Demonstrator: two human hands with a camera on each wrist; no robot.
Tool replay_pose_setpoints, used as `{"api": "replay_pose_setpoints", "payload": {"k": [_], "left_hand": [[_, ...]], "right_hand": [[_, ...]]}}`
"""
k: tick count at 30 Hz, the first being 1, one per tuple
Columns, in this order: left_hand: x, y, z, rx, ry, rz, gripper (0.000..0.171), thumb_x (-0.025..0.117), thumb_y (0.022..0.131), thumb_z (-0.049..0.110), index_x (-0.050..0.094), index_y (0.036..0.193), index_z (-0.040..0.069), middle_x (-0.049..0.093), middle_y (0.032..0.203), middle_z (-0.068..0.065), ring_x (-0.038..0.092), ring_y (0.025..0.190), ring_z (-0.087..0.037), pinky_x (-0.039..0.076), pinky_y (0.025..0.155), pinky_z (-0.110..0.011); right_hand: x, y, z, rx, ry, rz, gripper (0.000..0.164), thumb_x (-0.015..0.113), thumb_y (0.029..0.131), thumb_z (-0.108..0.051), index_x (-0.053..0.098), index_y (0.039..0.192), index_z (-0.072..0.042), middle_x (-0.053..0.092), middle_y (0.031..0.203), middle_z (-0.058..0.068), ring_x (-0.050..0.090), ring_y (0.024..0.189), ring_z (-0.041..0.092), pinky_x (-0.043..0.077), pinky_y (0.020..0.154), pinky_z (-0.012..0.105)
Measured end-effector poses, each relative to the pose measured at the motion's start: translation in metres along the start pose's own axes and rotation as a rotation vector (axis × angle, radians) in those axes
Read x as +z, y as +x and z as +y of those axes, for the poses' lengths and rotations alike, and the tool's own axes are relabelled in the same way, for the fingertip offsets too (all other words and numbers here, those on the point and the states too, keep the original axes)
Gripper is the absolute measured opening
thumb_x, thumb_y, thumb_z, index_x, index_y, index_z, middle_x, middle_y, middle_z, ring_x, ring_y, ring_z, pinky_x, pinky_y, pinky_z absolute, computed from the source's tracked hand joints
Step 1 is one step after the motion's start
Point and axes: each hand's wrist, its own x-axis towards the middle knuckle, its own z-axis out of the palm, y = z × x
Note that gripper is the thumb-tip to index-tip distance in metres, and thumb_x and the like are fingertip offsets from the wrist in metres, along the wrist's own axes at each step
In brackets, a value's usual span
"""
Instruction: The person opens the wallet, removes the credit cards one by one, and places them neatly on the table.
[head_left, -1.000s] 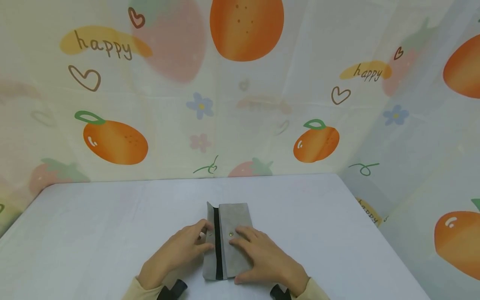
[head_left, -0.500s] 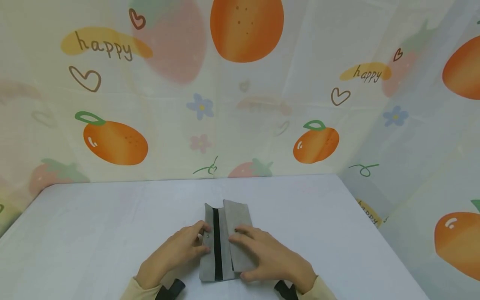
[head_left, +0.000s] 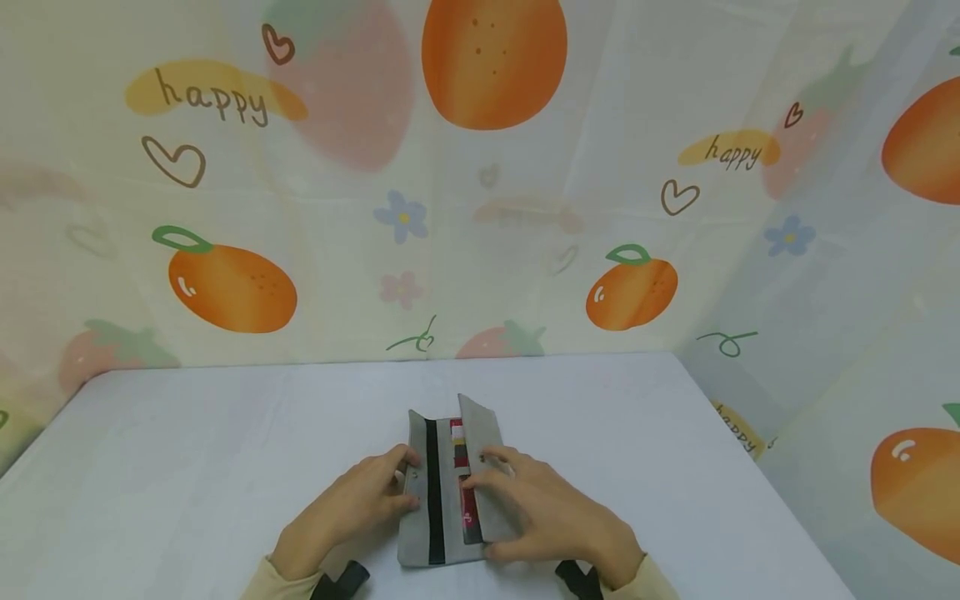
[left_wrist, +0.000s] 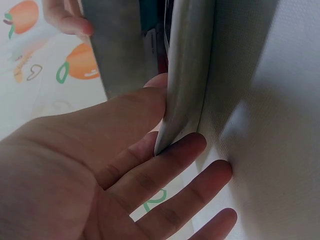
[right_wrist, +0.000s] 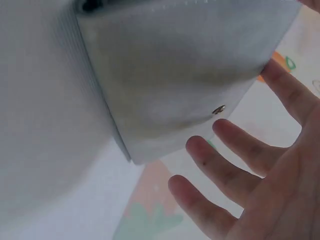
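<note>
A long grey wallet [head_left: 420, 529] with a black strip along its inside lies on the white table, partly opened. My left hand [head_left: 348, 504] pinches the wallet's left flap between thumb and index finger; in the left wrist view the other fingers of this hand [left_wrist: 125, 185] are spread below the edge. My right hand [head_left: 551, 521] holds the raised cover [head_left: 483, 433] at its free edge, tilting it to the right. A metal snap [right_wrist: 218, 109] shows on the cover's outer face. Red and dark cards [head_left: 468, 508] show in the gap beneath the cover, which hides the rest of them.
The white table [head_left: 225, 442] extends around the wallet to a far edge. Behind it and at the right hangs a fruit-patterned cloth [head_left: 337, 250]. Dark wrist straps [head_left: 341, 581] sit at both sleeves.
The cover has been lifted from nearly flat and swung rightward, with my right hand shifting slightly right along with it. Cards have come into sight. My left hand has barely moved.
</note>
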Motion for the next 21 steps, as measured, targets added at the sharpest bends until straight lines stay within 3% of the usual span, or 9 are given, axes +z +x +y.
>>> {"api": "replay_pose_setpoints", "payload": {"k": [6, 13, 16, 21], "left_hand": [[0.000, 0.000, 0.002, -0.030, -0.004, 0.001, 0.043, 0.080, 0.082, 0.015, 0.057, 0.118, 0.010, 0.068, 0.115, -0.012, 0.066, 0.096, -0.026, 0.054, 0.079, -0.047], [0.000, 0.001, 0.001, -0.036, 0.003, 0.002, 0.043, 0.080, 0.081, 0.014, 0.057, 0.117, 0.009, 0.069, 0.111, -0.011, 0.065, 0.094, -0.024, 0.054, 0.079, -0.046], [0.001, 0.001, 0.001, -0.060, 0.005, 0.003, 0.043, 0.080, 0.081, 0.014, 0.057, 0.117, 0.009, 0.068, 0.112, -0.010, 0.065, 0.094, -0.023, 0.054, 0.080, -0.045], [0.001, 0.002, 0.002, -0.084, 0.009, 0.004, 0.044, 0.081, 0.081, 0.013, 0.058, 0.118, 0.010, 0.068, 0.111, -0.009, 0.064, 0.094, -0.022, 0.054, 0.080, -0.045]], "right_hand": [[-0.008, -0.003, 0.004, 0.081, 0.096, 0.032, 0.061, 0.078, 0.077, -0.058, 0.055, 0.128, -0.034, 0.037, 0.156, 0.004, 0.049, 0.131, 0.033, 0.045, 0.102, 0.059], [-0.017, -0.006, 0.011, 0.101, 0.152, 0.078, 0.043, 0.066, 0.089, -0.056, 0.058, 0.114, -0.022, 0.045, 0.149, 0.006, 0.053, 0.127, 0.032, 0.046, 0.101, 0.056], [-0.023, -0.010, 0.017, 0.098, 0.151, 0.102, 0.034, 0.065, 0.092, -0.049, 0.056, 0.111, -0.022, 0.049, 0.146, 0.005, 0.054, 0.126, 0.030, 0.046, 0.101, 0.055], [-0.034, -0.017, 0.030, 0.080, 0.146, 0.158, 0.026, 0.069, 0.092, -0.026, 0.055, 0.114, -0.019, 0.059, 0.127, -0.002, 0.056, 0.123, 0.022, 0.046, 0.105, 0.048]]}}
